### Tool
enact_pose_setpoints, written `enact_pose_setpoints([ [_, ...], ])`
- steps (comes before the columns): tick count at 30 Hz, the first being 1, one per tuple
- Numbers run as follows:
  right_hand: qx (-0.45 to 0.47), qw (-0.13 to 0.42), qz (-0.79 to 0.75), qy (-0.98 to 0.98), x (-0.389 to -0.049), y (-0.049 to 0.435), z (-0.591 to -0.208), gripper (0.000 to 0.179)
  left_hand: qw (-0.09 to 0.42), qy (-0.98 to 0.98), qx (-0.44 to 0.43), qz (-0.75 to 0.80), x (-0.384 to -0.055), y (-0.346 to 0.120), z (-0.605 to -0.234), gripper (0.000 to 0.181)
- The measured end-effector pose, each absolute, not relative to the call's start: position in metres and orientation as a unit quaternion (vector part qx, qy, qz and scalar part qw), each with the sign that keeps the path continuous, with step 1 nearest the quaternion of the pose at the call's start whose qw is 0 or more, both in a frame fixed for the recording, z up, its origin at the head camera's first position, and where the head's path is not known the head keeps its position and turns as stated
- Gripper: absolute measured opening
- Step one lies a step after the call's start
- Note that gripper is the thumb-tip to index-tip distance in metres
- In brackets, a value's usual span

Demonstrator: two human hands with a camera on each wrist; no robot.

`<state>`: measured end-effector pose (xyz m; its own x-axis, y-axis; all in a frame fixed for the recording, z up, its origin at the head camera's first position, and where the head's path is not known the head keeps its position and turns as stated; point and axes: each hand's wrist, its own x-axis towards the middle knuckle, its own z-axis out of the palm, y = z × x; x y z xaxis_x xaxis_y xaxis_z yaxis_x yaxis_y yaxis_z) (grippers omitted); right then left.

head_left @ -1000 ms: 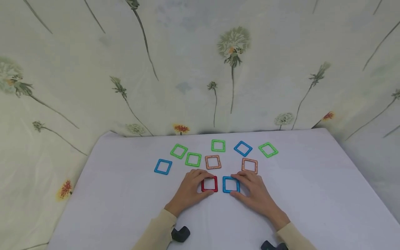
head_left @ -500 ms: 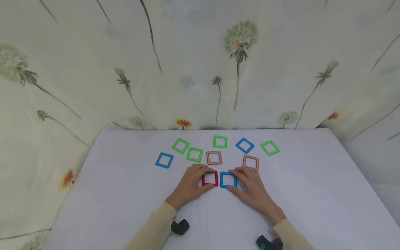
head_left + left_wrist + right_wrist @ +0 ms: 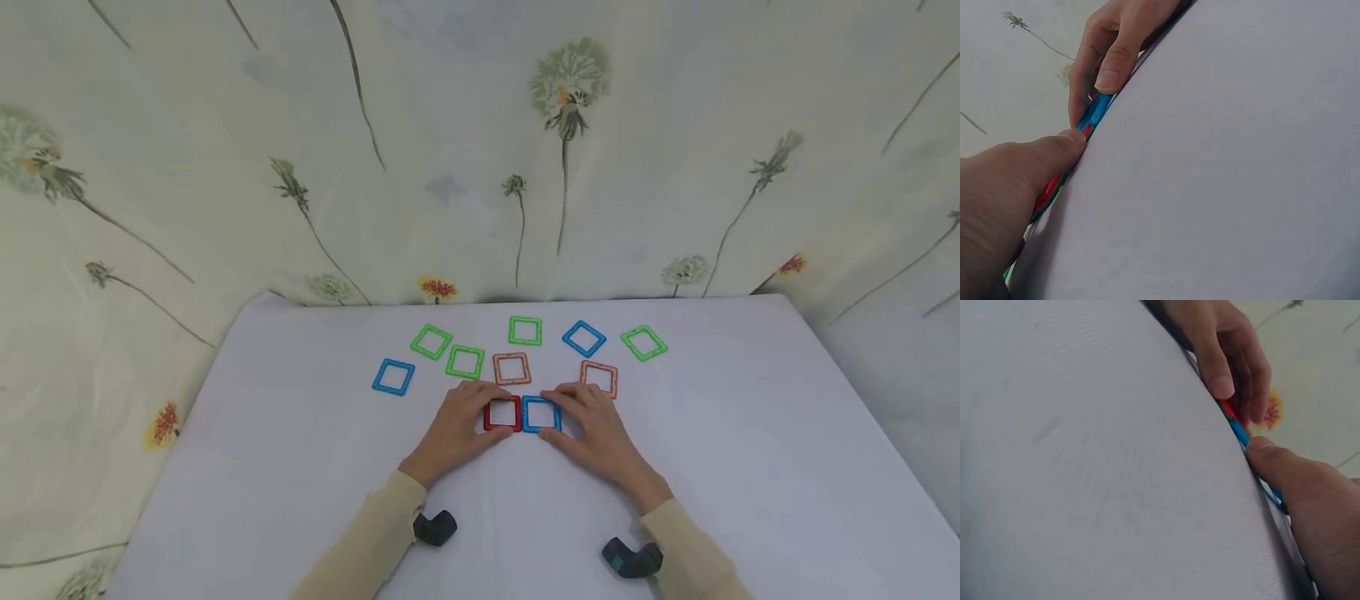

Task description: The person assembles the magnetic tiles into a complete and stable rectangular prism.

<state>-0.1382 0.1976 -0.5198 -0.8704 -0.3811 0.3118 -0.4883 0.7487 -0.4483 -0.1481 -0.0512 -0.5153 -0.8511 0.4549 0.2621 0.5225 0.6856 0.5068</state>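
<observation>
In the head view, a red square magnetic tile [image 3: 518, 415] and a blue square magnetic tile [image 3: 526, 415] lie side by side on the white table, edges touching. My left hand [image 3: 459, 427] grips the red tile from the left, thumb on its near edge and fingers on its far edge. From the right, my right hand [image 3: 600, 431] holds the blue tile the same way. The left wrist view shows the left thumb [image 3: 1063, 150] against the red tile's edge, and the blue tile [image 3: 1095, 111] beyond it. Fingers partly cover both tiles.
Behind the hands lie more square tiles: an orange tile [image 3: 512, 382] and another orange tile [image 3: 615, 383], a blue tile [image 3: 393, 392] at the left, a blue tile [image 3: 572, 329] farther back, and several green ones. A flower-patterned cloth [image 3: 450, 167] hangs behind the table [image 3: 300, 433].
My right hand has slid the blue tile left until it meets the red tile; the gap between them has closed. My left hand keeps its hold on the red tile. The head view has shifted slightly.
</observation>
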Motion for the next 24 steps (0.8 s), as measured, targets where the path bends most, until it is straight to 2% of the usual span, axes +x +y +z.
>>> enact_pose_setpoints([
  [24, 0.225, 0.094, 0.256, -0.935, -0.1369, 0.1976, -0.5206, 0.06, 0.057, -0.916, -0.264, -0.296, -0.1472, -0.0494, -0.5159, 0.047],
])
